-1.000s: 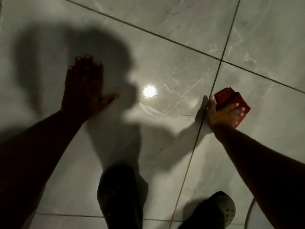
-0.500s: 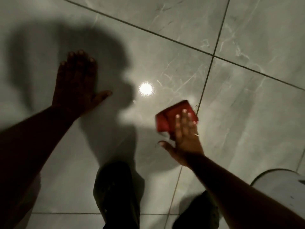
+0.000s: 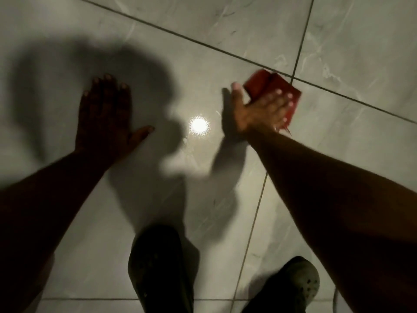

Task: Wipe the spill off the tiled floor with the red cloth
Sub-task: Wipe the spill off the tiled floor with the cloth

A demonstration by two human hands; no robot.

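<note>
Left hand [image 3: 106, 118]: flat on floor [image 3: 361, 41], fingers straight, thumb spread. Bright glare [image 3: 198, 125] on the tile between the hands. Right hand [image 3: 259, 111]: fingers straight, pressing the folded cloth [image 3: 266, 85] to the floor, just beside the grout crossing [image 3: 292, 79]; cloth blurred. Dark shoes [image 3: 158, 267] at bottom edge.

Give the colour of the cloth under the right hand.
The cloth is plain red, pressed under the right hand; the head view shows it.
</note>
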